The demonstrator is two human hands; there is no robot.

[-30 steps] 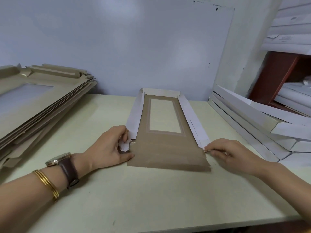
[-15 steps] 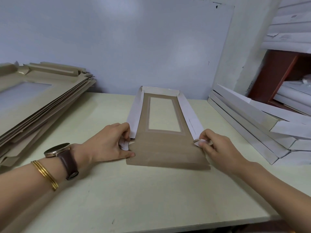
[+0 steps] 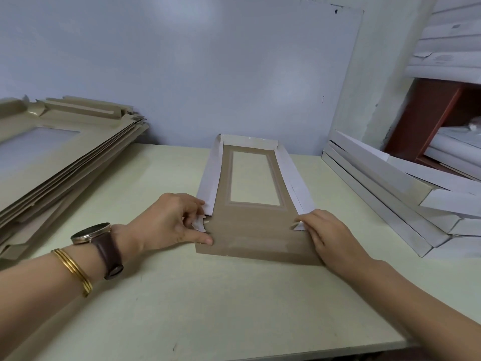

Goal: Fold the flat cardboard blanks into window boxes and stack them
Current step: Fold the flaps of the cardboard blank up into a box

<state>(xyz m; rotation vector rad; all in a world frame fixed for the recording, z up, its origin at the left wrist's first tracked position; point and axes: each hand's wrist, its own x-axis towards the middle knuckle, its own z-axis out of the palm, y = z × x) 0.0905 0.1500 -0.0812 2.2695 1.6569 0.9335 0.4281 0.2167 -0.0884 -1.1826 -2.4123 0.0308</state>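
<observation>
A half-folded window box [image 3: 250, 230] lies lengthwise in the middle of the counter [image 3: 208, 308], its far end close to the back edge. The brown inside faces up, and the window opening sits in the far half. The two long side walls and the far end wall stand up, showing white, while the near flap lies flat on the counter.

The left hand [image 3: 166, 222] is at the box's near left corner. Its curled fingers [image 3: 192, 204] pinch the small white left tab [image 3: 199, 225], and the thumb lies flat on the edge of the near flap. The right hand [image 3: 330, 235] rests over the near right corner. Its fingers are pressed together and their tips touch the right tab [image 3: 299, 226]. The thumb is hidden, so I cannot tell whether it pinches.

A stack of flat blanks [image 3: 65, 157] fills the counter's left edge. Folded boxes [image 3: 390, 194] are piled along the right edge. The left wrist wears a watch [image 3: 91, 233] and gold bangles [image 3: 75, 272].
</observation>
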